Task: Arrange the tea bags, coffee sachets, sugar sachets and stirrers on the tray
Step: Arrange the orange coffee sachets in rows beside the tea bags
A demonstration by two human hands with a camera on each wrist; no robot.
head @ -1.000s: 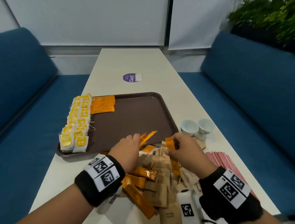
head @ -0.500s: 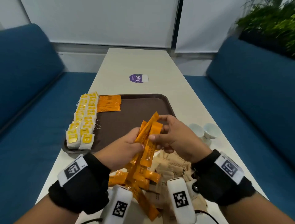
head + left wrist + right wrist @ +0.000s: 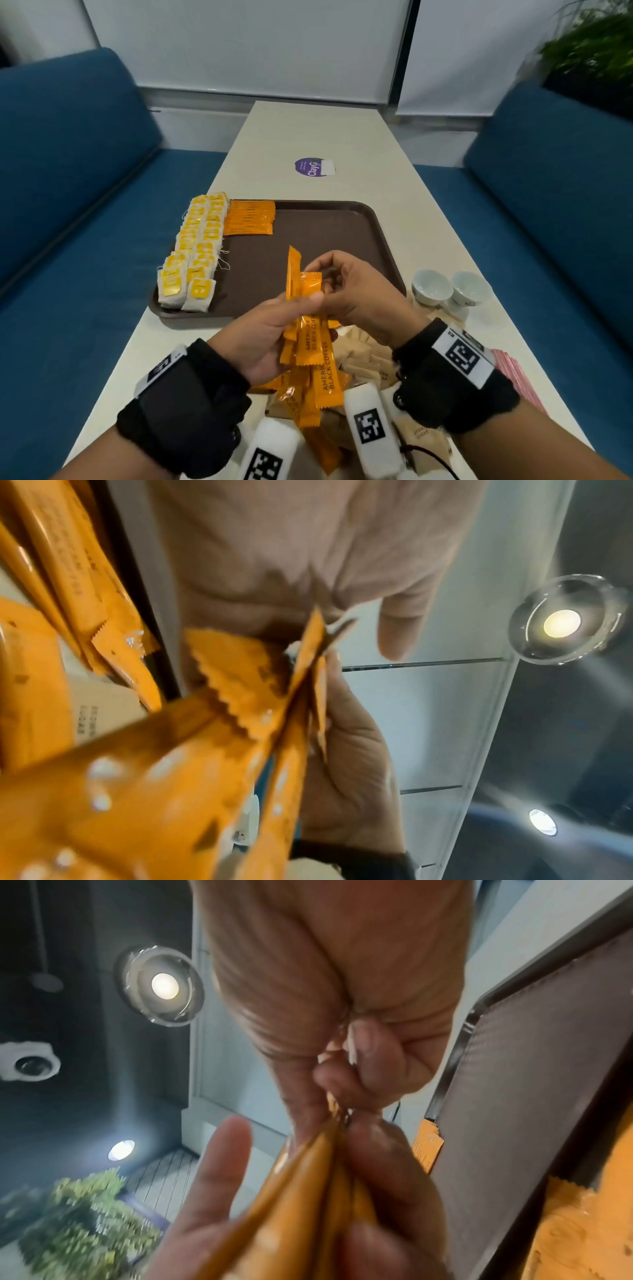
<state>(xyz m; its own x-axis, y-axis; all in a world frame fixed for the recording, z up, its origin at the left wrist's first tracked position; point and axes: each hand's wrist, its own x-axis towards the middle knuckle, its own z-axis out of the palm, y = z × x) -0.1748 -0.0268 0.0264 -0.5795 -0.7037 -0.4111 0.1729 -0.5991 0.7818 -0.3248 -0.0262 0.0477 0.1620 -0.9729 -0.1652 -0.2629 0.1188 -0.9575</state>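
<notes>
Brown tray (image 3: 373, 240) half bare; both hands pinch coffee sachets (image 3: 310, 329).

Bright orange with dark lettering is being shown by the coffee sachets (image 3: 310, 329), both the held bunch and the neat orange stack (image 3: 250, 217) on the dark brown tray (image 3: 342, 233). Tea bags (image 3: 195, 253) are being seen as white with yellow tags. Kraft-brown is being worn by the sugar sachets (image 3: 366, 356), and pinkish red stripes by the stirrers (image 3: 513, 373). The cups (image 3: 448, 287) are being lit up white, wristbands (image 3: 459, 377) black with black-and-white square codes, table (image 3: 342, 137) cream, sofas (image 3: 68, 164) deep blue.
</notes>
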